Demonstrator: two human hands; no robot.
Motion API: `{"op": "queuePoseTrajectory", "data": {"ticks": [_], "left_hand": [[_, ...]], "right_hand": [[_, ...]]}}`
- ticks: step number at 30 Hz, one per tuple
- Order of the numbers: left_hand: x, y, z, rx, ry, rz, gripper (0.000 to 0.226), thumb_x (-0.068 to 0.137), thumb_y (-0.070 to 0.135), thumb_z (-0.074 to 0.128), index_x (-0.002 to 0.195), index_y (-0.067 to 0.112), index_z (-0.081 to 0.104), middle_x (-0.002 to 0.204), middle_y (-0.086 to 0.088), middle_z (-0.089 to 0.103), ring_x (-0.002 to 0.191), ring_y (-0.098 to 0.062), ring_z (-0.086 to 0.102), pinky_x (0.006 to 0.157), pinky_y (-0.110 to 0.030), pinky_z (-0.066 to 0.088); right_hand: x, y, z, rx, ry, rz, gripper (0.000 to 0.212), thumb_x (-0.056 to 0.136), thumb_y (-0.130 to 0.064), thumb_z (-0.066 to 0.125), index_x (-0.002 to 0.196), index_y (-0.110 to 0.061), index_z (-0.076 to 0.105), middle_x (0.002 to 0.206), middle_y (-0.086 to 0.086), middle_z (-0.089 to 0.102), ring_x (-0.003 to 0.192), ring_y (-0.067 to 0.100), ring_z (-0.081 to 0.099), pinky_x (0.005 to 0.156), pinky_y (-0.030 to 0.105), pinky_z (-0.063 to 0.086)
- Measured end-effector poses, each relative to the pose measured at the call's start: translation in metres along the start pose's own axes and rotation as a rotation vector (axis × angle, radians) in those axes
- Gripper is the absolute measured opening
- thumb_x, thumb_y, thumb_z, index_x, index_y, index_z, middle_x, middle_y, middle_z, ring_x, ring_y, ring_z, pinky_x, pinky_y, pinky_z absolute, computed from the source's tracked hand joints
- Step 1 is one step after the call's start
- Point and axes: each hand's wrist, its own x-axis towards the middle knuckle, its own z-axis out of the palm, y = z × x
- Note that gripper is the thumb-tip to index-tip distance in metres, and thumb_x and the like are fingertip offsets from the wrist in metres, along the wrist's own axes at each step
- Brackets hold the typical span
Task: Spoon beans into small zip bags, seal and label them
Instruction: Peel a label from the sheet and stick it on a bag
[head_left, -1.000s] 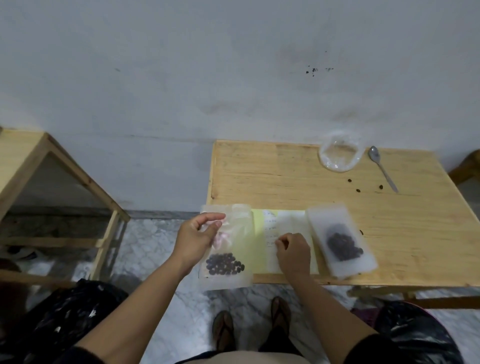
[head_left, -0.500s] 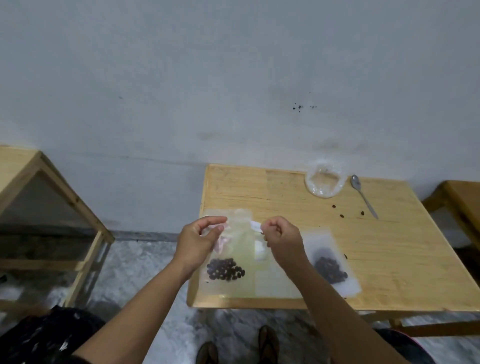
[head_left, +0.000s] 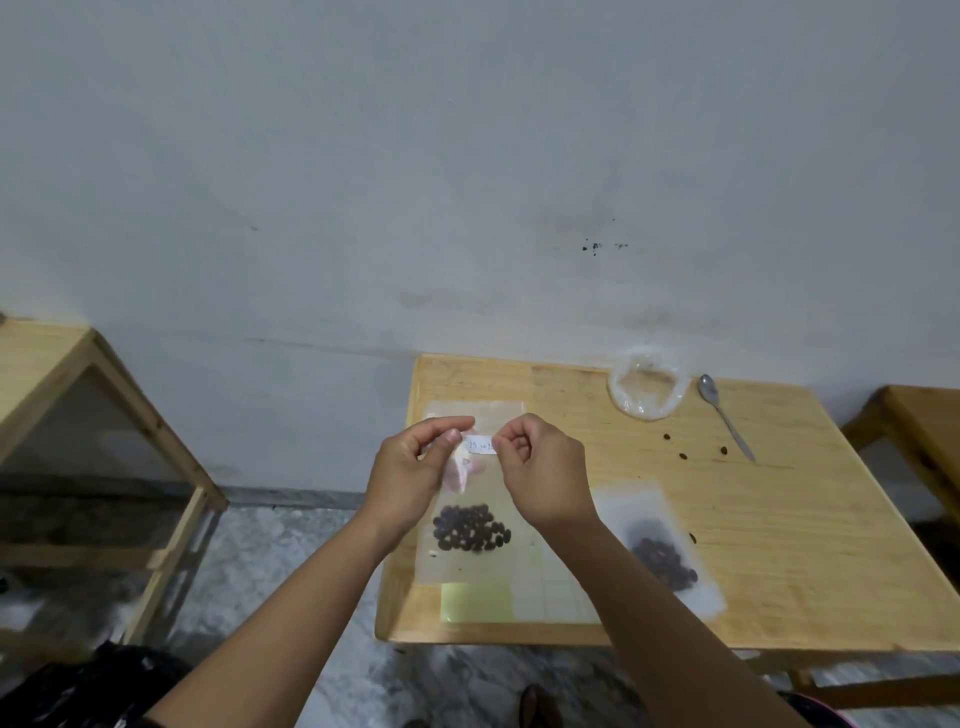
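My left hand (head_left: 410, 475) pinches the upper part of a clear zip bag (head_left: 470, 558) that holds a clump of dark beans (head_left: 470, 529), lifted above the wooden table (head_left: 779, 530). My right hand (head_left: 543, 475) pinches a small white handwritten label (head_left: 480, 446) against the bag near its top. A second zip bag with beans (head_left: 662, 556) lies flat on the table to the right, partly behind my right forearm. Under the held bag lies a yellow-green label sheet (head_left: 478, 603).
A crumpled clear plastic bag (head_left: 647, 387) and a metal spoon (head_left: 724, 415) sit at the table's back right, with a few loose beans (head_left: 683, 456) nearby. Wooden furniture stands left (head_left: 104, 395) and right (head_left: 919, 426). A grey wall is close behind.
My right hand left the label sheet on the table and rose with a white label to the top of the held bag. The camera view tilted up.
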Motion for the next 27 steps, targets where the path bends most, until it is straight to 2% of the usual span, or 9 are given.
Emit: {"op": "queuePoseTrajectory", "data": {"ticks": [3, 6, 9, 11, 13, 15, 20, 23, 27], "left_hand": [[-0.002, 0.003, -0.001, 0.0, 0.003, 0.001, 0.015, 0.086, 0.026, 0.067, 0.098, 0.035, 0.072, 0.101, 0.023, 0.069, 0.1, 0.004, 0.061, 0.085, -0.016, 0.045], [-0.004, 0.004, -0.003, 0.034, 0.041, 0.022, 0.019, 0.081, 0.023, 0.072, 0.095, 0.037, 0.072, 0.1, 0.028, 0.068, 0.102, 0.011, 0.057, 0.089, -0.015, 0.041], [-0.006, 0.004, -0.004, 0.006, 0.059, 0.004, 0.02, 0.083, 0.019, 0.071, 0.095, 0.035, 0.073, 0.1, 0.027, 0.068, 0.103, 0.008, 0.058, 0.093, -0.021, 0.044], [-0.007, 0.004, -0.005, -0.032, 0.076, -0.027, 0.02, 0.083, 0.019, 0.07, 0.097, 0.034, 0.073, 0.101, 0.024, 0.069, 0.104, -0.001, 0.061, 0.095, -0.028, 0.048], [-0.007, 0.004, -0.007, -0.075, 0.092, -0.044, 0.021, 0.084, 0.019, 0.07, 0.097, 0.034, 0.073, 0.101, 0.021, 0.07, 0.103, -0.005, 0.063, 0.092, -0.029, 0.05], [-0.008, 0.005, -0.009, -0.094, 0.092, -0.041, 0.021, 0.083, 0.018, 0.07, 0.097, 0.034, 0.073, 0.101, 0.018, 0.071, 0.102, -0.005, 0.064, 0.089, -0.025, 0.051], [-0.011, 0.006, -0.013, -0.022, -0.008, 0.009, 0.024, 0.083, 0.019, 0.071, 0.098, 0.037, 0.071, 0.105, 0.022, 0.068, 0.104, 0.007, 0.058, 0.087, -0.016, 0.043], [-0.014, 0.006, -0.016, 0.013, -0.061, 0.041, 0.024, 0.083, 0.018, 0.071, 0.097, 0.037, 0.07, 0.104, 0.023, 0.068, 0.104, 0.01, 0.057, 0.088, -0.016, 0.039], [-0.014, 0.005, -0.019, 0.032, -0.049, 0.031, 0.019, 0.082, 0.022, 0.072, 0.093, 0.038, 0.071, 0.1, 0.024, 0.069, 0.099, 0.009, 0.059, 0.086, -0.021, 0.044]], "right_hand": [[-0.001, -0.002, 0.002, -0.025, 0.015, -0.014, 0.011, 0.087, -0.018, 0.06, 0.076, -0.017, 0.06, 0.06, -0.014, 0.049, 0.058, 0.002, 0.047, 0.057, 0.013, 0.033], [-0.002, -0.004, 0.003, -0.007, 0.027, -0.023, 0.009, 0.086, -0.019, 0.062, 0.078, -0.018, 0.06, 0.065, -0.012, 0.052, 0.06, 0.002, 0.048, 0.059, 0.01, 0.036], [-0.007, -0.005, 0.005, 0.027, 0.057, -0.032, 0.013, 0.084, -0.02, 0.066, 0.097, -0.02, 0.062, 0.079, -0.007, 0.055, 0.066, 0.003, 0.05, 0.065, 0.01, 0.038], [-0.013, -0.002, 0.006, 0.072, 0.12, -0.055, 0.025, 0.081, -0.021, 0.069, 0.104, -0.025, 0.061, 0.094, -0.007, 0.051, 0.076, -0.001, 0.05, 0.07, 0.004, 0.037], [-0.018, -0.001, 0.008, 0.137, 0.17, -0.076, 0.019, 0.079, -0.023, 0.072, 0.096, -0.03, 0.065, 0.111, -0.009, 0.044, 0.096, -0.006, 0.046, 0.081, 0.005, 0.036], [-0.021, -0.001, 0.009, 0.261, 0.111, -0.015, 0.011, 0.078, -0.027, 0.073, 0.082, -0.036, 0.068, 0.121, -0.015, 0.044, 0.11, -0.006, 0.043, 0.087, 0.009, 0.038], [-0.021, -0.003, 0.009, 0.516, -0.069, 0.094, 0.005, 0.079, -0.024, 0.072, 0.079, -0.03, 0.074, 0.087, -0.013, 0.073, 0.088, 0.001, 0.066, 0.081, 0.019, 0.047], [-0.021, -0.003, 0.012, 0.533, -0.021, 0.101, 0.012, 0.081, -0.023, 0.071, 0.079, -0.035, 0.074, 0.087, -0.018, 0.073, 0.087, -0.003, 0.066, 0.074, 0.007, 0.046], [-0.021, -0.004, 0.014, 0.542, -0.018, 0.118, 0.012, 0.081, -0.023, 0.07, 0.081, -0.034, 0.074, 0.088, -0.019, 0.073, 0.087, -0.004, 0.065, 0.072, 0.003, 0.045]]}}
